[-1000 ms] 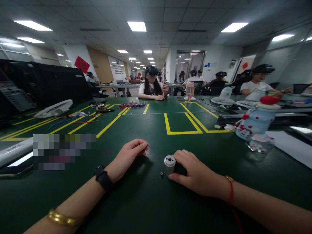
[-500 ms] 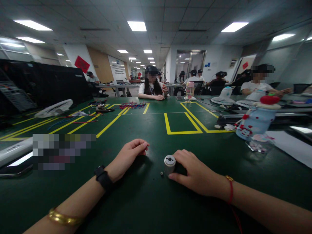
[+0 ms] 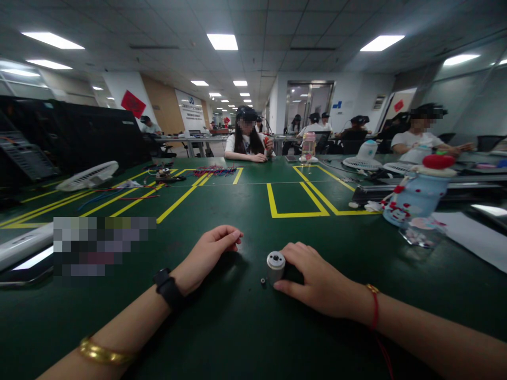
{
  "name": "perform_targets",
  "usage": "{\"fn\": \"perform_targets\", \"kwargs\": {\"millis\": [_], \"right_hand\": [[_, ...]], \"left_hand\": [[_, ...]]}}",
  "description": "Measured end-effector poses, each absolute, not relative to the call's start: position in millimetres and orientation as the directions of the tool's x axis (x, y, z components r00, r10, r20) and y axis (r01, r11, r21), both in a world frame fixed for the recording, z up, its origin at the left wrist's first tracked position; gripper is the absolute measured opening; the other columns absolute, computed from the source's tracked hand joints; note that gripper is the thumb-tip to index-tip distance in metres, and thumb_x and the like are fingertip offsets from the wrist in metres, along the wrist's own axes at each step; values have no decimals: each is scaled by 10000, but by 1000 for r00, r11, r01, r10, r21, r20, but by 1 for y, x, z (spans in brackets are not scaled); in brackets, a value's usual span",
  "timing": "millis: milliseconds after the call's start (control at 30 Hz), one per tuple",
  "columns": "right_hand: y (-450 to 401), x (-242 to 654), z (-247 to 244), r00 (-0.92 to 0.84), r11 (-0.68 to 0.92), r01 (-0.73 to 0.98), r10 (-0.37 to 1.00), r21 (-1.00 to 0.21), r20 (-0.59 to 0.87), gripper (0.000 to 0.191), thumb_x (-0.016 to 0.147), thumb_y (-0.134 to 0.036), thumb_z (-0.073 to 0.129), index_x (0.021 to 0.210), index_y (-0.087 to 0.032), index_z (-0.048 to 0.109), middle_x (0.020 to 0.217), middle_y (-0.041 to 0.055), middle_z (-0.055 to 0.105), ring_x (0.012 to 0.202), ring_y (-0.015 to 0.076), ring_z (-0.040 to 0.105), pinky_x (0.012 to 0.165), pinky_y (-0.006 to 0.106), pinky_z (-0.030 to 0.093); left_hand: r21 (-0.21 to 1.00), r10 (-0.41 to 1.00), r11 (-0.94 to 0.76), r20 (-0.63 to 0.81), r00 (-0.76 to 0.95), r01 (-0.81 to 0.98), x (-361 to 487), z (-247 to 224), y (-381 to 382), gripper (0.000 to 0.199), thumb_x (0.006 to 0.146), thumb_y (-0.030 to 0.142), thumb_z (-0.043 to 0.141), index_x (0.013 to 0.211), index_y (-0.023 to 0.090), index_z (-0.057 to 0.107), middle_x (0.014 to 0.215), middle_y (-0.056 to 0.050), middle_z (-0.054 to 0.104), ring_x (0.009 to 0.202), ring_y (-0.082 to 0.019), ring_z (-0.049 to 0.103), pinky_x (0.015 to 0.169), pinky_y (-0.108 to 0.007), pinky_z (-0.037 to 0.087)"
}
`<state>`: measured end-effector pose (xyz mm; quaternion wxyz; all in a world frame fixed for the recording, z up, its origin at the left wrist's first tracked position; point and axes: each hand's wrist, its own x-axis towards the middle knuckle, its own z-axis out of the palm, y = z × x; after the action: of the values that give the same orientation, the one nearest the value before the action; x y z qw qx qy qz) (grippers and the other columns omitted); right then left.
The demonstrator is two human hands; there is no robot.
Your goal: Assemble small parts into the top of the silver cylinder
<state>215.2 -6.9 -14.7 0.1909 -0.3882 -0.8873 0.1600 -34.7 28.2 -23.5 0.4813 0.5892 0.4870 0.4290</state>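
A silver metal cylinder (image 3: 275,268) stands upright on the green table, its pale top face marked by a dark centre and small holes. My right hand (image 3: 312,277) is closed around its right side, thumb at the near side and fingers behind. Just left of the cylinder's base lies a tiny metal ring-like part (image 3: 262,281). My left hand (image 3: 212,253) rests on the table to the left, fingers curled and thumb pressed to the index finger. Whatever it may hold is hidden.
Yellow tape lines (image 3: 299,215) mark the table ahead. A blue bottle (image 3: 415,198), a small clear packet (image 3: 422,233) and white paper (image 3: 473,237) are at right. Wires (image 3: 216,170) and a white fan (image 3: 89,176) lie at left. A person (image 3: 247,140) sits opposite.
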Motion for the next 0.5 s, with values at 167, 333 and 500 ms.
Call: {"fn": "perform_targets", "kwargs": {"millis": [167, 333, 500], "right_hand": [[-7, 215, -16, -624, 646, 627, 751, -435, 216, 257, 822, -369, 638, 1006, -215, 547, 989, 32, 568, 884, 213, 480, 797, 364, 372], [-7, 214, -17, -627, 659, 624, 743, -421, 233, 242, 808, -355, 656, 964, -208, 543, 960, 30, 564, 866, 210, 475, 783, 356, 373], [-7, 215, -16, -630, 659, 622, 742, -423, 228, 238, 815, -365, 648, 958, -208, 541, 959, 31, 563, 867, 210, 474, 781, 355, 375]], "left_hand": [[919, 948, -158, 38, 316, 362, -34, -13, 22, 182, 841, 345, 571, 903, 181, 619, 824, 3, 605, 750, -146, 552, 689, -261, 420], [687, 777, -503, 95, 622, 524, -26, -4, 8, 179, 745, 282, 698, 904, 212, 653, 995, -21, 611, 945, -201, 547, 845, -331, 408], [590, 757, -580, 138, 638, 561, -17, -7, 2, 169, 763, 345, 699, 900, 248, 675, 1007, -10, 611, 973, -203, 545, 880, -354, 387]]}}
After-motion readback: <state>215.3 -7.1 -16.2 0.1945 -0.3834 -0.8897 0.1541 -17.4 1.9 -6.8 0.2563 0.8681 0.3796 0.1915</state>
